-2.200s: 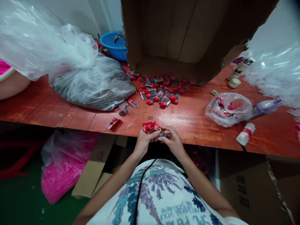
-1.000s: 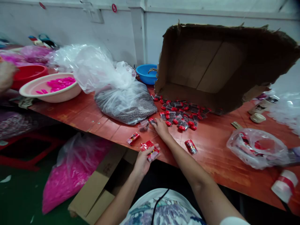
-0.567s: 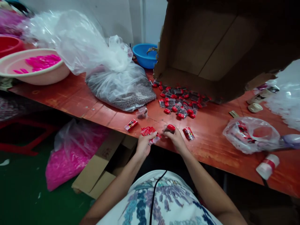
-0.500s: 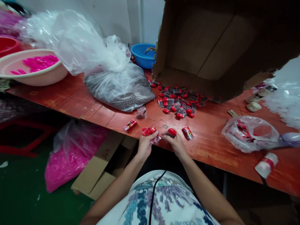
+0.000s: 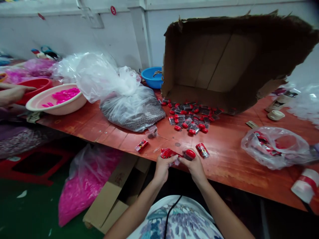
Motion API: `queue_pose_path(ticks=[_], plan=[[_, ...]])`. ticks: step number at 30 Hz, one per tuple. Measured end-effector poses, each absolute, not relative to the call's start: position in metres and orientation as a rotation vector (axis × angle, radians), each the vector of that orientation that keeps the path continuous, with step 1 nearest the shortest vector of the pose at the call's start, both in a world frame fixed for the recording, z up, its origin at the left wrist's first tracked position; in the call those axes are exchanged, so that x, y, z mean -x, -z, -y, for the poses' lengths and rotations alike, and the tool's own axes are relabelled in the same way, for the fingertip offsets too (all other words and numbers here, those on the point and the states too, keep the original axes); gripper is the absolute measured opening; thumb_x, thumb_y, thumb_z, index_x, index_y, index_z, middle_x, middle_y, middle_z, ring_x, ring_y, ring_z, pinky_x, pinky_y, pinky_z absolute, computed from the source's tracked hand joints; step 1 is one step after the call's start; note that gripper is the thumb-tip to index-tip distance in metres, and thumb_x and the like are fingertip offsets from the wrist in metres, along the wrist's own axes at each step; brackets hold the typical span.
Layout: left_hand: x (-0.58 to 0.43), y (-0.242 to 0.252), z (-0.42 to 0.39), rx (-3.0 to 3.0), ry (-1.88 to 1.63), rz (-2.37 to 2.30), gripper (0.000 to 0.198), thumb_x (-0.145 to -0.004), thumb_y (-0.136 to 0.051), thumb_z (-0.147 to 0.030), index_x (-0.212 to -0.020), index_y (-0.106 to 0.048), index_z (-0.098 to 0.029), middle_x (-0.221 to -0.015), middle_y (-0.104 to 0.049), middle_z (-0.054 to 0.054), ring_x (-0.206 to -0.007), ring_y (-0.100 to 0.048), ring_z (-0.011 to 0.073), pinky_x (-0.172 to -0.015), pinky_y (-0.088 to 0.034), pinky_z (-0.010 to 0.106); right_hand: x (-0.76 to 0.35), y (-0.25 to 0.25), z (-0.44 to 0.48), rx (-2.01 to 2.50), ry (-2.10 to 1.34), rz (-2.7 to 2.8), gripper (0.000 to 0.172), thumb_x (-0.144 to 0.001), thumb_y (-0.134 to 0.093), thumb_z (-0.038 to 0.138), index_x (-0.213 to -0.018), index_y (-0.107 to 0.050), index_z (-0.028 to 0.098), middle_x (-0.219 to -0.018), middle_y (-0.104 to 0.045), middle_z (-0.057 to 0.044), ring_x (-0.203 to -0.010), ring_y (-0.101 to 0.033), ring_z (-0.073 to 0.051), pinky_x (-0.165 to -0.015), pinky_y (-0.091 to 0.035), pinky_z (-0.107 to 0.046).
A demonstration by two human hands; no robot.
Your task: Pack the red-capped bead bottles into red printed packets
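At the near edge of the red wooden table [image 5: 224, 162], my left hand [image 5: 163, 166] is closed on a few red printed sachets [image 5: 167, 153]. My right hand [image 5: 194, 166] pinches a small clear tube with a red cap [image 5: 189, 154] right beside them; the two hands touch. A pile of the same red-capped tubes [image 5: 189, 118] lies in front of a tipped cardboard box [image 5: 224, 63]. Two filled red packets lie on the table, one [image 5: 202, 150] right of my hands and one [image 5: 141, 145] to the left.
A clear bag of dark beads [image 5: 132, 109] lies left of the pile, with a blue bowl [image 5: 152, 77] behind. A pink basin [image 5: 56, 101] and another person's hand [image 5: 12, 93] are far left. A plastic bag [image 5: 274, 146] is on the right, and pink bags [image 5: 82, 186] and cardboard are under the table.
My right hand reached to the tube pile, took one red-capped tube and brought it back to the sachets in my left hand. The view has tilted up.
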State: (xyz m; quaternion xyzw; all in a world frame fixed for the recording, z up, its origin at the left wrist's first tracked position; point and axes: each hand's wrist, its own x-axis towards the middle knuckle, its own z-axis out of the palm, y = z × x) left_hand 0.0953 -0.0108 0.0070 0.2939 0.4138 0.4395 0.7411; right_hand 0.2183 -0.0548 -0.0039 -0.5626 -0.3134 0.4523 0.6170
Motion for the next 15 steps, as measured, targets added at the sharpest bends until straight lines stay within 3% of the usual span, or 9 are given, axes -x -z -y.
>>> queue_pose_path(ticks=[5, 9, 11, 15], plan=[[-0.104, -0.007, 0.010, -0.601, -0.997, -0.920, 0.019, -0.059, -0.081, -0.022, -0.063, -0.065, -0.012, -0.059, -0.066, 0.002, -0.055, -0.061, 0.0129, -0.057, -0.048, 0.023, -0.221, 0.003, 0.058, 1.283, -1.139, 0.695, 0.035, -0.062, -0.078, 0.033, -0.087, -0.060, 0.018, -0.075, -0.062, 0.000, -0.069, -0.060, -0.016, -0.066, -0.049, -0.030], [-0.110, -0.009, 0.005, -0.469, -0.998, -0.911, 0.024, -0.054, -0.083, -0.019, -0.066, -0.064, -0.012, -0.061, -0.066, 0.001, -0.056, -0.063, 0.0127, -0.057, -0.050, 0.022, -0.231, -0.001, 0.066, 1.329, -1.135, 0.699, 0.052, -0.066, -0.075, 0.037, -0.111, -0.053, 0.021, -0.073, -0.058, 0.002, -0.058, -0.056, -0.013, -0.049, -0.046, -0.025], [-0.111, -0.009, 0.001, -0.418, -0.995, -0.913, 0.023, -0.053, -0.083, -0.016, -0.067, -0.064, -0.011, -0.063, -0.068, 0.002, -0.059, -0.064, 0.0127, -0.059, -0.051, 0.022, -0.235, -0.005, 0.072, 1.337, -1.183, 0.700, 0.058, -0.071, -0.070, 0.039, -0.122, -0.048, 0.024, -0.079, -0.058, 0.001, -0.063, -0.059, -0.014, -0.049, -0.047, -0.024], [-0.113, -0.005, -0.005, -0.374, -0.988, -0.935, 0.021, -0.056, -0.082, -0.015, -0.067, -0.064, -0.011, -0.065, -0.069, 0.003, -0.059, -0.065, 0.0131, -0.059, -0.051, 0.022, -0.235, -0.013, 0.083, 1.289, -1.247, 0.775, 0.049, -0.078, -0.062, 0.038, -0.124, -0.052, 0.026, -0.084, -0.059, 0.000, -0.070, -0.059, -0.014, -0.053, -0.049, -0.023]])
